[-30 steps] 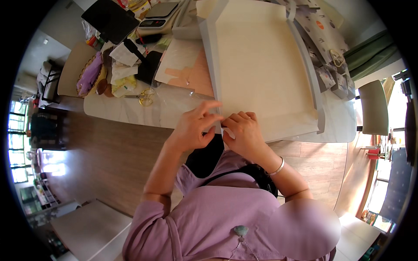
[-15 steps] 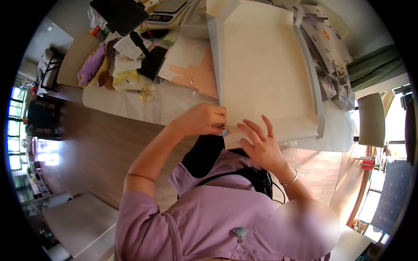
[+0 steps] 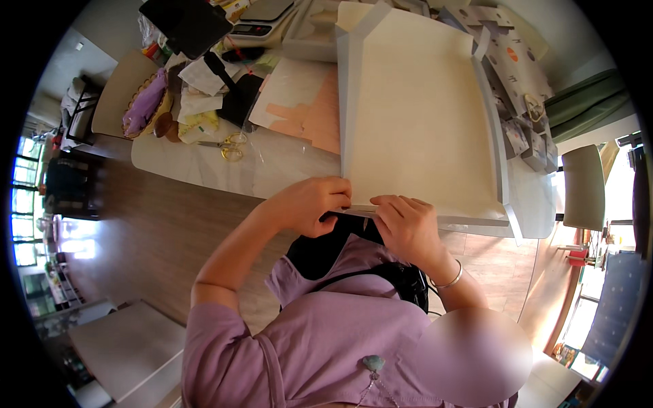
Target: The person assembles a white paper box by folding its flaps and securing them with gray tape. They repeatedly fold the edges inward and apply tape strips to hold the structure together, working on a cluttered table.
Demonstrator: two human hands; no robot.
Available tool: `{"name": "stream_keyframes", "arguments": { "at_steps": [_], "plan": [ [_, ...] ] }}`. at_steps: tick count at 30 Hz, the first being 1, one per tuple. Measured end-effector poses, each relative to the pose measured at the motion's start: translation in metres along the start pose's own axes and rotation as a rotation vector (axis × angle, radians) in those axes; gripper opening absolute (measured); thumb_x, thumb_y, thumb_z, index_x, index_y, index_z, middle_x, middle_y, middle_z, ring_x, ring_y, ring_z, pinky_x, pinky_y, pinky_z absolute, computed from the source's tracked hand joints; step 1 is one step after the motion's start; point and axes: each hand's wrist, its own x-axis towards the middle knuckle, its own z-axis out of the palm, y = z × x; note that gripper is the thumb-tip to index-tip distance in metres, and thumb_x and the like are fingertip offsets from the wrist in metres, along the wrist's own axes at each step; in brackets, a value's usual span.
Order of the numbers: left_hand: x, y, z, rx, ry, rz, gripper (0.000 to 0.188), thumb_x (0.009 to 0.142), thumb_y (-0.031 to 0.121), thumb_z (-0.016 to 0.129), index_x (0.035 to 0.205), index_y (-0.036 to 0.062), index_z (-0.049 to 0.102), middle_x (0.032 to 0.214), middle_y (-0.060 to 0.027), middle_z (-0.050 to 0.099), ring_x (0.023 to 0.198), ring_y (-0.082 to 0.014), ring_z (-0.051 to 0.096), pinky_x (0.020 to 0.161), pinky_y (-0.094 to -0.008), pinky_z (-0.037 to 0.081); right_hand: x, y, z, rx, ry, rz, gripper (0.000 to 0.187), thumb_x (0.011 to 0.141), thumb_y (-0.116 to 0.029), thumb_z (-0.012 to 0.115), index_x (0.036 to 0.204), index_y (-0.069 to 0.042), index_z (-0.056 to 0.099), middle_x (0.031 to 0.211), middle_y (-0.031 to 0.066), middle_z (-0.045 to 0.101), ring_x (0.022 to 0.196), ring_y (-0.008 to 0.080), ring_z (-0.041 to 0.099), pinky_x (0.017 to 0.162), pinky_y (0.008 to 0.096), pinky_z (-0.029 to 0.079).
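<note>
A large, shallow cardboard box (image 3: 422, 115) with a cream inside and grey-white folded sides lies on the table, its near edge toward me. My left hand (image 3: 316, 202) is closed at the near left corner, fingertips on the cardboard wall there. Just to its right, my right hand (image 3: 410, 228) grips the near wall, fingers curled over the top edge. Both thumbs are partly hidden. At the far left and near right corners, loose flaps stick out from the box.
Gold-handled scissors (image 3: 231, 147), peach and white sheets (image 3: 299, 102) and a black stand (image 3: 238, 95) lie left of the box. Farther back are a kitchen scale (image 3: 262, 17) and a basket with a purple cloth (image 3: 146, 102). Printed grey boxes (image 3: 513, 68) are stacked at the right.
My right hand has gone from spread fingers to a grip on the near wall, which now stands folded up. The box has shifted slightly right; my left hand stays at the corner.
</note>
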Motion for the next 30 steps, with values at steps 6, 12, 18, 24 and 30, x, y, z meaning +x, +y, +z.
{"name": "stream_keyframes", "arguments": {
  "at_steps": [6,12,18,24,30],
  "plan": [
    [-0.005,-0.018,0.019,0.101,0.106,-0.001,0.023,0.071,0.011,0.083,0.085,0.0035,0.067,0.089,-0.0086,0.065,0.087,-0.0318,0.066,0.073,-0.0413,0.056,-0.001,-0.002,0.012,-0.012,-0.016,0.033,0.011,0.078,-0.004,0.071,0.087,-0.003,0.066,0.096,0.0076,0.073,0.080,0.0253,0.073,0.069,0.0384,0.058],
    [-0.017,-0.019,0.014,0.077,0.174,-0.067,0.026,0.061,-0.009,0.078,0.083,0.0012,0.070,0.089,-0.0086,0.067,0.083,-0.0295,0.066,0.065,-0.0401,0.054,-0.004,-0.006,-0.039,0.088,0.018,-0.161,0.036,0.082,-0.020,0.080,0.108,0.000,0.067,0.112,0.0128,0.068,0.092,0.0271,0.069,0.086,0.0400,0.057],
    [-0.025,-0.019,0.008,0.011,0.190,-0.103,0.035,0.055,-0.013,0.079,0.086,0.0013,0.068,0.093,-0.0084,0.069,0.084,-0.0296,0.065,0.066,-0.0389,0.054,-0.094,0.028,-0.146,-0.020,0.514,0.390,0.016,0.085,0.005,0.072,0.101,0.003,0.072,0.100,0.0142,0.075,0.086,0.0217,0.073,0.074,0.0329,0.057],
    [-0.022,-0.018,0.004,0.054,0.177,-0.103,0.034,0.058,-0.010,0.081,0.086,0.0025,0.067,0.093,-0.0083,0.069,0.083,-0.0296,0.065,0.068,-0.0392,0.053,-0.149,0.099,-0.143,-0.048,0.327,1.012,0.023,0.094,-0.020,0.080,0.098,0.001,0.072,0.090,0.0111,0.074,0.077,0.0180,0.075,0.063,0.0313,0.059],
    [-0.026,-0.007,0.004,0.093,0.169,-0.099,0.030,0.062,-0.006,0.082,0.086,0.0042,0.068,0.092,-0.0078,0.068,0.080,-0.0295,0.063,0.065,-0.0383,0.052,-0.092,0.108,-0.128,-0.195,-0.041,0.773,0.030,0.087,-0.026,0.078,0.080,-0.002,0.060,0.081,0.0137,0.061,0.072,0.0363,0.063,0.067,0.0434,0.053]
  ]
}}
